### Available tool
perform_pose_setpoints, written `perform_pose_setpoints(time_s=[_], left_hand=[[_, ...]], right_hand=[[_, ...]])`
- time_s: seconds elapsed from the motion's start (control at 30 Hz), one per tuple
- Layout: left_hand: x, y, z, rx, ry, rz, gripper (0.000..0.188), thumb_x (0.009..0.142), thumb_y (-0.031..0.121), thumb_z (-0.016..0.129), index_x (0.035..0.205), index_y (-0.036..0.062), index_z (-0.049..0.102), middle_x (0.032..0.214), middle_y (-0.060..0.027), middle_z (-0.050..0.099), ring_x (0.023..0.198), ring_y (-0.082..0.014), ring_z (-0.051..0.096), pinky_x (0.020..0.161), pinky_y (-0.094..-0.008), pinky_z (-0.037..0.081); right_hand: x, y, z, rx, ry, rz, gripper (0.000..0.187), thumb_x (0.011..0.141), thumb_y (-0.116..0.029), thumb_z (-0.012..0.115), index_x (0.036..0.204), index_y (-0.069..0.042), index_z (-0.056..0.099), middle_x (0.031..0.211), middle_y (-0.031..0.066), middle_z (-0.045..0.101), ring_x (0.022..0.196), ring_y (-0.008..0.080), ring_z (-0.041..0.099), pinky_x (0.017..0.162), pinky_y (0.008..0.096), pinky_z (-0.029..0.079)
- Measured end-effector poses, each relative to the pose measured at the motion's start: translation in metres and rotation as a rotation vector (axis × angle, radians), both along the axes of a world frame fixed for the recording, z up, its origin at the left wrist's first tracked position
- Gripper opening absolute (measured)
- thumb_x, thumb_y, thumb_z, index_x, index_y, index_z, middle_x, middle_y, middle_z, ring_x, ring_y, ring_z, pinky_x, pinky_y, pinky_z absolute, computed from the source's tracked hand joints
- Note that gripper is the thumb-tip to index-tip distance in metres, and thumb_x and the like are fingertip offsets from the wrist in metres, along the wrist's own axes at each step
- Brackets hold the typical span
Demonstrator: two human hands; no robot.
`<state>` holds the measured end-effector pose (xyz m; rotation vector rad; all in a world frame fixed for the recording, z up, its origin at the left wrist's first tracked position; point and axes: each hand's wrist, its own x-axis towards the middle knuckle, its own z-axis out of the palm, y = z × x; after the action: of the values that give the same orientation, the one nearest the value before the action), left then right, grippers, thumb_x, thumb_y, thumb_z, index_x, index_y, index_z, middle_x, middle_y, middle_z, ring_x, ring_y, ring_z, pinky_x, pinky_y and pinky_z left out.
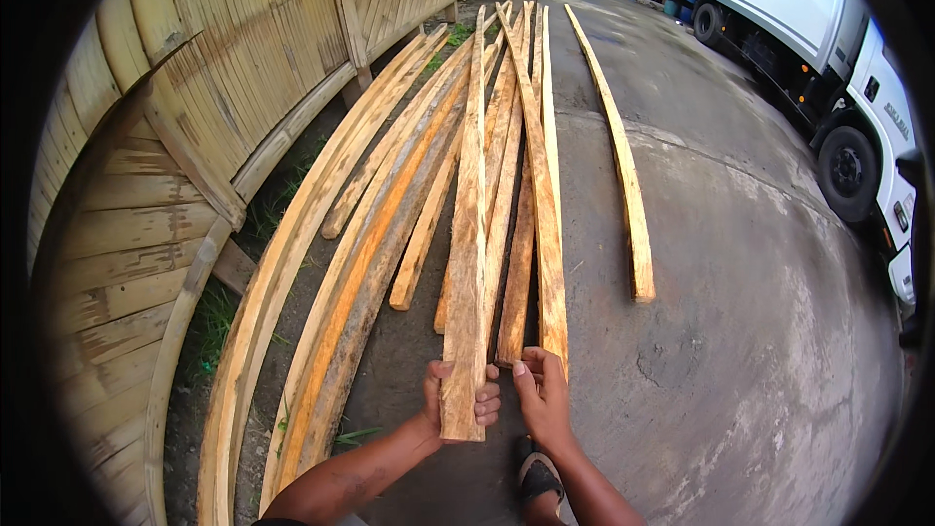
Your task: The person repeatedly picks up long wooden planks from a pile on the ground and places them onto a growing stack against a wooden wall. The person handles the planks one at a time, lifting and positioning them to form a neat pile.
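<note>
My left hand is wrapped round the near end of a long wooden beam, fingers curling over its right side. The beam's near end is raised toward me and its length runs away up the picture. Just to the right, my right hand is closed at the near end of a second, narrower wooden beam. The fingers hide that end, and part of the grip cannot be seen. Between the two lies a darker beam, its end close to my right fingertips.
More long timbers lie spread on the left, beside a bamboo-clad wall. One separate beam rests on the concrete ground at right. A white truck stands at the far right. My sandalled foot is below my hands.
</note>
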<state>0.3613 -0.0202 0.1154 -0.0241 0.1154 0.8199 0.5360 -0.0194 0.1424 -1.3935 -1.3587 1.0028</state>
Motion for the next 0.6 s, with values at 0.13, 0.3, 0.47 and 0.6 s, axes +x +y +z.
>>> perform_pose_setpoints(time_s=[0.13,0.3,0.47,0.6], left_hand=[[-0.041,0.003,0.018,-0.049,0.836,0.0,0.058,0.079,0.049,0.062,0.113,0.0026,0.055,0.076,-0.0062,0.055,0.065,-0.019,0.059,0.059,-0.0339,0.05],[-0.036,0.001,-0.001,-0.006,1.367,-0.007,0.05,0.08,0.032,0.071,0.109,-0.0079,0.061,0.088,-0.0123,0.066,0.073,-0.02,0.068,0.065,-0.0334,0.055],[-0.024,0.003,-0.022,0.033,1.507,-0.012,0.045,0.078,0.028,0.076,0.105,-0.0069,0.067,0.089,-0.0102,0.069,0.077,-0.0178,0.068,0.067,-0.0315,0.053],[-0.025,-0.002,-0.035,0.098,1.51,0.081,0.048,0.077,0.03,0.079,0.105,-0.0073,0.066,0.091,-0.0113,0.071,0.08,-0.0184,0.069,0.07,-0.033,0.054]], right_hand=[[-0.001,0.009,0.002,-0.075,0.111,0.001,0.029,0.098,-0.018,0.059,0.121,-0.001,0.052,0.109,0.0076,0.059,0.098,0.0149,0.058,0.087,0.0308,0.049],[-0.014,0.006,-0.011,-0.131,0.195,0.031,0.029,0.097,-0.016,0.061,0.12,0.001,0.053,0.109,0.0091,0.058,0.097,0.0156,0.058,0.087,0.0304,0.049],[-0.018,0.0,-0.022,-0.149,0.144,0.077,0.031,0.095,-0.015,0.063,0.118,0.004,0.055,0.111,0.0137,0.056,0.095,0.0204,0.06,0.085,0.0331,0.049],[-0.017,-0.008,-0.028,-0.178,0.072,0.079,0.032,0.093,-0.016,0.065,0.117,0.003,0.055,0.109,0.0148,0.057,0.094,0.0216,0.061,0.084,0.0337,0.05]])
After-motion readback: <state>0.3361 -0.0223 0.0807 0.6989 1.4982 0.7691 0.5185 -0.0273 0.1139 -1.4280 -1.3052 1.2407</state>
